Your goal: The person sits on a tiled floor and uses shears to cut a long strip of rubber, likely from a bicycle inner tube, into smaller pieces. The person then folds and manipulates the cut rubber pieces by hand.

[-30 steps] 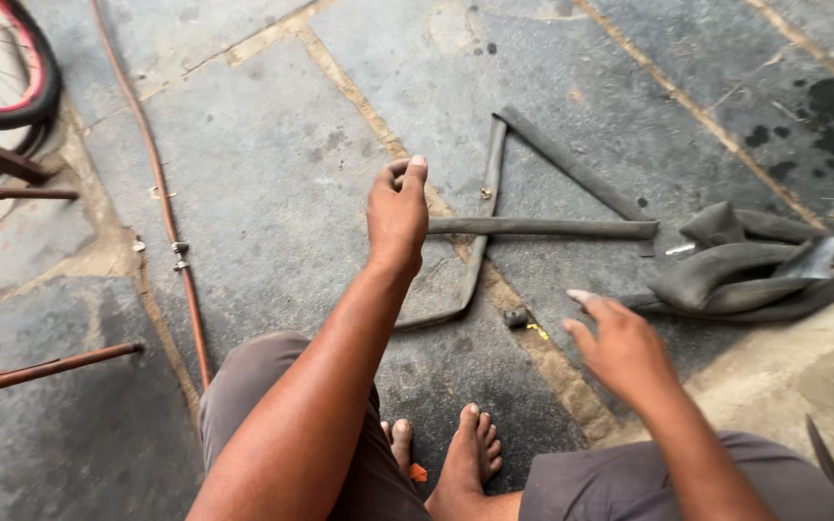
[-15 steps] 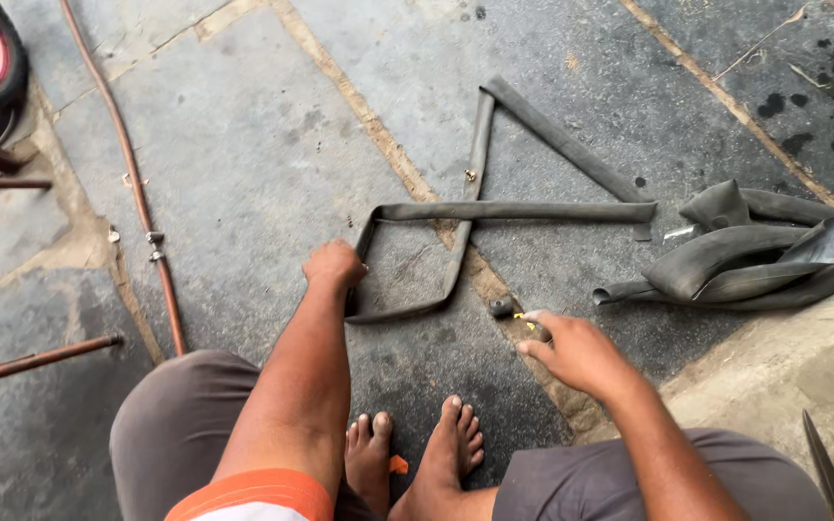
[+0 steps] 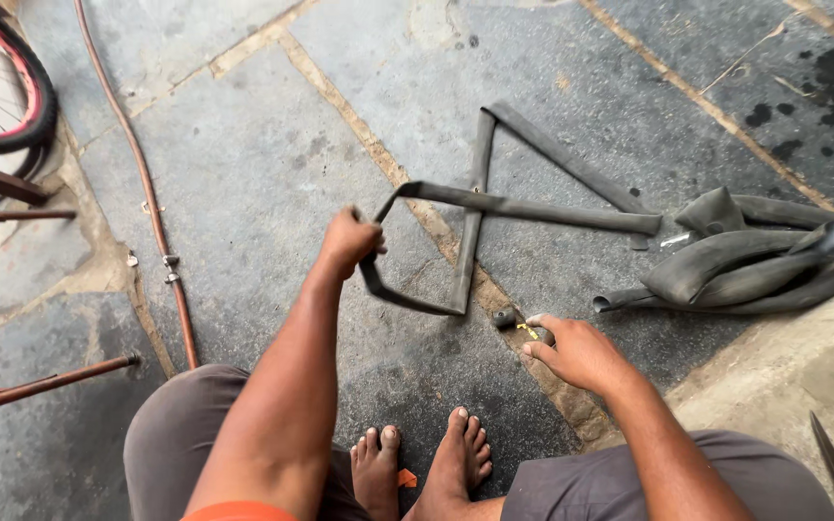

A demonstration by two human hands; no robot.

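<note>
Head-camera view, looking down at a person squatting barefoot on stone paving: the left hand (image 3: 347, 241) was clenched around a bend of a flat black bicycle inner tube (image 3: 523, 207), lifting it off the ground. The right hand (image 3: 571, 352), fingers loosely curled, pinched at a small yellow piece (image 3: 527, 330) beside a dark valve part (image 3: 504, 317), just below the gripped loop. Judging by this, the tube was being readied at its valve, which called for a fine, steady pinch.

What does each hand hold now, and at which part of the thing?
The left hand grips the flat black inner tube at its folded bend. The right hand touches a small yellow piece on the ground; a real hold cannot be told.
</note>
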